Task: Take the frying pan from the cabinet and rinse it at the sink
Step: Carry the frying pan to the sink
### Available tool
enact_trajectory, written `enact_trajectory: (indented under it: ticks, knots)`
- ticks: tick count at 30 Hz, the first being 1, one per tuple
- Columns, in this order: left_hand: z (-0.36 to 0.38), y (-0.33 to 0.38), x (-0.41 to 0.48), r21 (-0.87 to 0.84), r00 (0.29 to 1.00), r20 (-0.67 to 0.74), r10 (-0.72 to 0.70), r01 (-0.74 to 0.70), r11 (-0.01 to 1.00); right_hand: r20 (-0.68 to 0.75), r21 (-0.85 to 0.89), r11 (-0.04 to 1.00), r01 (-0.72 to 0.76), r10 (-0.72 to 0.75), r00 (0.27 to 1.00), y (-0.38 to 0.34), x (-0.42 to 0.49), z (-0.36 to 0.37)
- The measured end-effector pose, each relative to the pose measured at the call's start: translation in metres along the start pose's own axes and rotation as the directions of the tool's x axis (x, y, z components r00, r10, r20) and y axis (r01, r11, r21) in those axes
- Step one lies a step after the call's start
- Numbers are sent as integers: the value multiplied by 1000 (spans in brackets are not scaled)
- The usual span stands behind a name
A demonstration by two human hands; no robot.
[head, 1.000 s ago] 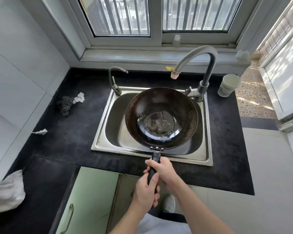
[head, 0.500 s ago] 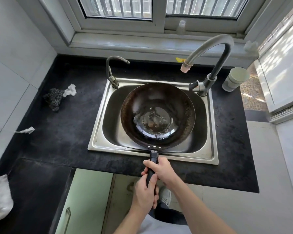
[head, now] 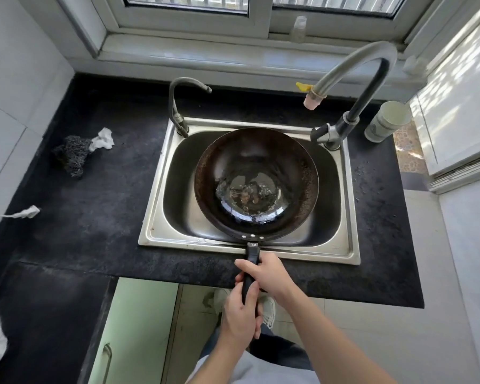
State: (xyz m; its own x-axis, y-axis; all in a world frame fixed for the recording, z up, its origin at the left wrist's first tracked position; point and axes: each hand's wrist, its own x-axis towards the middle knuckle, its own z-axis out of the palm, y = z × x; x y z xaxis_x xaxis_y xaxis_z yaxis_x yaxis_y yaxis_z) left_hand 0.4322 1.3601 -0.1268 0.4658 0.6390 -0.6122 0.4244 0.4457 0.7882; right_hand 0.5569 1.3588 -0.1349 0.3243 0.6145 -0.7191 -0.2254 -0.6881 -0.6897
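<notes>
Nearest, the left hand (head: 240,314) has its fingers clenched around the rear of the black handle (head: 251,266). Just ahead, the right hand (head: 265,274) grasps the same handle closer to the bowl. The frying pan (head: 257,184) sits over the steel sink (head: 155,228), a little water pooled in its bottom. Beyond, a tall faucet (head: 352,70) arches over the black table (head: 100,217).

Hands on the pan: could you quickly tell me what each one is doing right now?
Left hand: closed around the pan handle, nearer its end.
Right hand: closed around the same handle, nearer the frying pan.
</notes>
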Motion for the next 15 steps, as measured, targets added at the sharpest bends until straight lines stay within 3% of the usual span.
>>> enact_trajectory:
  ticks: [8, 15]
  knots:
    - [-2, 1, 8, 43, 999, 20, 25, -26, 999, -131, -328, 944, -28, -16, 991, -8, 3, -9]
    - [-2, 4, 13, -2, 999, 38, 17, -17, 1000, -70, -200, 980, -19, 5, 998, -16, -12, -37]
